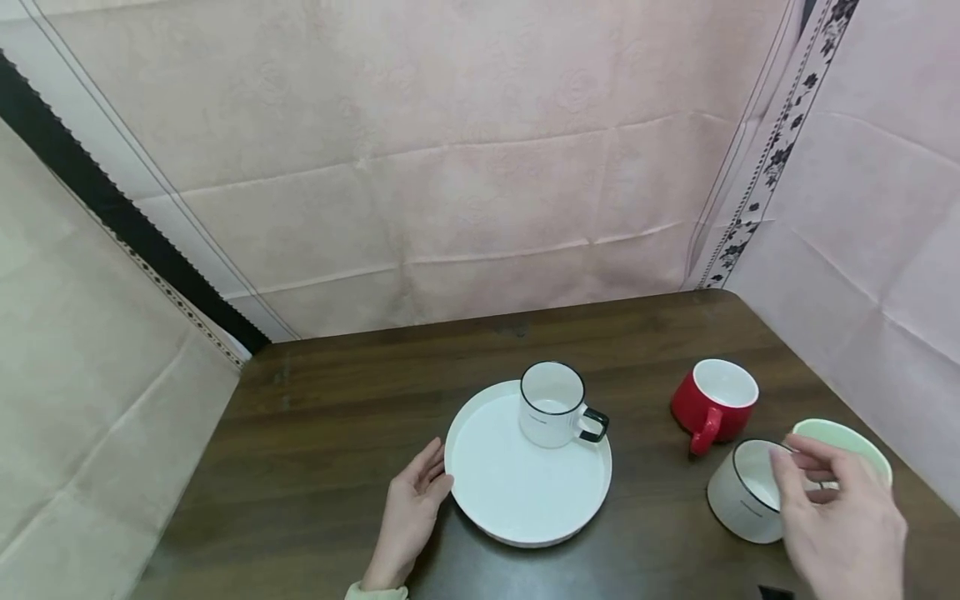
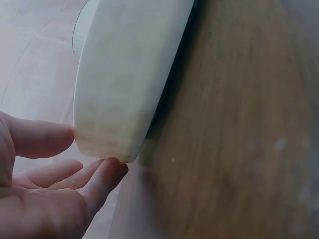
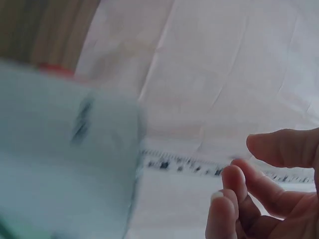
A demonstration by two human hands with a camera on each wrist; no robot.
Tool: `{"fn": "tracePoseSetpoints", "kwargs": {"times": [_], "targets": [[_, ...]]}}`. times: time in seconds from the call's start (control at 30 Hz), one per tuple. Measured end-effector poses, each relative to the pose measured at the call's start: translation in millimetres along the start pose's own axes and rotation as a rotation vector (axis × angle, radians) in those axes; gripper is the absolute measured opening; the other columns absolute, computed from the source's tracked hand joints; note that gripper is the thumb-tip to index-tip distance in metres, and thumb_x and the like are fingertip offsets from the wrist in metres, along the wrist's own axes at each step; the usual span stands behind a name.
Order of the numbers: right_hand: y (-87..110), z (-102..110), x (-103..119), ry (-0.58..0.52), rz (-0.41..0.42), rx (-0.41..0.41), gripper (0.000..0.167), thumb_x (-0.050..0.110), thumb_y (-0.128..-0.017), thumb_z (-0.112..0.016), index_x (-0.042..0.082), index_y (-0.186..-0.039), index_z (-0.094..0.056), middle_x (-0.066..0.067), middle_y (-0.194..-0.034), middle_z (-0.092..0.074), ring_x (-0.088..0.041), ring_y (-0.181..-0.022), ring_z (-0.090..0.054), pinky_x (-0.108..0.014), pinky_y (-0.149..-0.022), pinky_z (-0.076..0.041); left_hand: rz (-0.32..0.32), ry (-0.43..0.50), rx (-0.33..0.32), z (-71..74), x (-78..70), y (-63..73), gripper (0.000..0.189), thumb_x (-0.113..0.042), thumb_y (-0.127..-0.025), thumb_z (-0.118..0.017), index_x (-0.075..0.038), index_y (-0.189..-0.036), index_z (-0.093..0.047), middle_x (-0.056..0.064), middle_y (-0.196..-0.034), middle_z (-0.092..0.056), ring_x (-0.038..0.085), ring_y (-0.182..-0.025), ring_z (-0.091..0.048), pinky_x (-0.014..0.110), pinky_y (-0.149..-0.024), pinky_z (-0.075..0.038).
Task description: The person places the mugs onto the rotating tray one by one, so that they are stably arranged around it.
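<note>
A thick round white disc [image 1: 528, 492], like a turntable, lies on the table with a white mug [image 1: 551, 421] standing on it, its black handle to the right. My left hand [image 1: 412, 504] touches the disc's left edge; in the left wrist view thumb and fingertips rest against its deep side [image 2: 117, 79]. Over at the right, my right hand [image 1: 847, 508] hovers beside the rim of a second white mug [image 1: 742, 504] with a black rim. Its fingers are bent, thumb apart, with nothing between them in the right wrist view. Partly behind that hand is a pale green cup [image 1: 855, 446].
A red mug [image 1: 716, 408] with a white inside stands behind the second white mug. The brown wooden table [image 1: 322, 483] ends at pale cloth walls [image 1: 450, 192] at the back and sides. Something small and black [image 1: 776, 592] lies at the bottom edge.
</note>
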State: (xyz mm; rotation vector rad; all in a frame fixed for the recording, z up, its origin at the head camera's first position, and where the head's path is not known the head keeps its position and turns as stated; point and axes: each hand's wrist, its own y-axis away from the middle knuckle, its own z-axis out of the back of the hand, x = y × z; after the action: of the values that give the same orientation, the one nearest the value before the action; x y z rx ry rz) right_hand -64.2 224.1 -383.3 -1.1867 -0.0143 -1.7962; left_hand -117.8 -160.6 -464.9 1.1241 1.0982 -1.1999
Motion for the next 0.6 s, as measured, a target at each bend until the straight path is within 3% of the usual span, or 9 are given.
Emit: {"fn": "tracePoseSetpoints", "kwargs": {"times": [0.03,0.1,0.2,0.27,0.3,0.4,0.43,0.53,0.6], "targets": [[-0.1,2.0,-5.7,0.011,-0.017,0.001,0.022,0.014,-0.087,-0.07,0.005,-0.108,-0.072,0.04,-0.084,-0.042,0.022,-0.079,-0.036,-0.002,-0.067,-0.03,-0.002,0.005,0.002,0.2,0.1,0.3,0.053,0.0,-0.096,-0.056,0.004,-0.145,-0.038,0.024,-0.141,-0.047,0.032,-0.129,-0.048,0.028,-0.096,-0.047],[0.2,4.4,-16.3,0.044,-0.045,0.022,0.022,0.011,-0.088,-0.066,0.002,-0.108,-0.071,0.028,-0.088,-0.049,0.01,-0.086,-0.039,-0.012,-0.073,-0.032,-0.003,0.014,0.006,0.9,0.4,1.0,0.052,0.0,-0.096,-0.056,0.004,-0.145,-0.039,0.024,-0.141,-0.047,0.032,-0.128,-0.049,0.027,-0.096,-0.047],[-0.1,7.8,-31.2,0.116,-0.129,0.088,0.027,0.011,-0.089,-0.057,-0.003,-0.111,-0.067,-0.002,-0.098,-0.057,-0.017,-0.099,-0.046,-0.035,-0.083,-0.033,0.007,0.016,0.001,0.1,1.2,1.0,0.051,-0.001,-0.096,-0.057,0.004,-0.144,-0.041,0.023,-0.14,-0.049,0.03,-0.127,-0.05,0.025,-0.094,-0.048],[0.6,8.9,-39.2,0.147,-0.177,0.131,0.031,0.012,-0.09,-0.054,-0.005,-0.115,-0.064,-0.023,-0.106,-0.055,-0.035,-0.104,-0.043,-0.049,-0.086,-0.03,0.016,0.01,-0.006,0.1,1.7,1.1,0.05,-0.002,-0.096,-0.058,0.004,-0.143,-0.042,0.023,-0.139,-0.05,0.03,-0.126,-0.051,0.025,-0.093,-0.048],[0.9,9.5,-42.9,0.159,-0.197,0.147,0.033,0.012,-0.09,-0.054,-0.005,-0.117,-0.063,-0.026,-0.109,-0.054,-0.037,-0.106,-0.042,-0.052,-0.087,-0.029,0.019,0.004,-0.01,0.2,2.0,1.0,0.05,-0.002,-0.095,-0.058,0.005,-0.142,-0.043,0.023,-0.138,-0.05,0.03,-0.125,-0.051,0.025,-0.093,-0.049],[2.7,10.8,-51.7,0.18,-0.24,0.18,0.035,0.017,-0.091,-0.055,-0.003,-0.12,-0.062,-0.023,-0.113,-0.054,-0.003,-0.089,-0.047,-0.046,-0.084,-0.032,0.023,-0.009,-0.018,0.0,2.0,0.7,0.049,-0.003,-0.095,-0.059,0.005,-0.141,-0.044,0.023,-0.137,-0.052,0.03,-0.125,-0.052,0.025,-0.093,-0.049],[3.2,11.1,-54.0,0.185,-0.244,0.189,0.036,0.018,-0.092,-0.055,-0.002,-0.121,-0.062,-0.024,-0.112,-0.055,-0.002,-0.088,-0.047,-0.045,-0.084,-0.033,0.023,-0.012,-0.02,0.0,1.7,0.7,0.049,-0.003,-0.095,-0.059,0.005,-0.141,-0.044,0.023,-0.136,-0.052,0.03,-0.124,-0.053,0.026,-0.093,-0.049],[2.9,12.3,-60.9,0.208,-0.243,0.203,0.037,0.02,-0.092,-0.055,-0.002,-0.121,-0.062,-0.026,-0.109,-0.059,-0.006,-0.09,-0.051,-0.047,-0.083,-0.035,0.03,-0.022,-0.023,-0.7,0.1,0.6,0.049,-0.003,-0.096,-0.059,0.005,-0.141,-0.044,0.023,-0.136,-0.052,0.03,-0.124,-0.053,0.028,-0.093,-0.049],[2.1,12.5,-65.4,0.215,-0.257,0.204,0.038,0.019,-0.092,-0.054,-0.003,-0.121,-0.062,-0.029,-0.107,-0.063,-0.031,-0.107,-0.05,-0.054,-0.088,-0.033,0.037,-0.031,-0.025,-1.0,-0.7,0.1,0.049,-0.004,-0.096,-0.059,0.005,-0.141,-0.044,0.023,-0.136,-0.053,0.03,-0.124,-0.053,0.029,-0.093,-0.05]]}}
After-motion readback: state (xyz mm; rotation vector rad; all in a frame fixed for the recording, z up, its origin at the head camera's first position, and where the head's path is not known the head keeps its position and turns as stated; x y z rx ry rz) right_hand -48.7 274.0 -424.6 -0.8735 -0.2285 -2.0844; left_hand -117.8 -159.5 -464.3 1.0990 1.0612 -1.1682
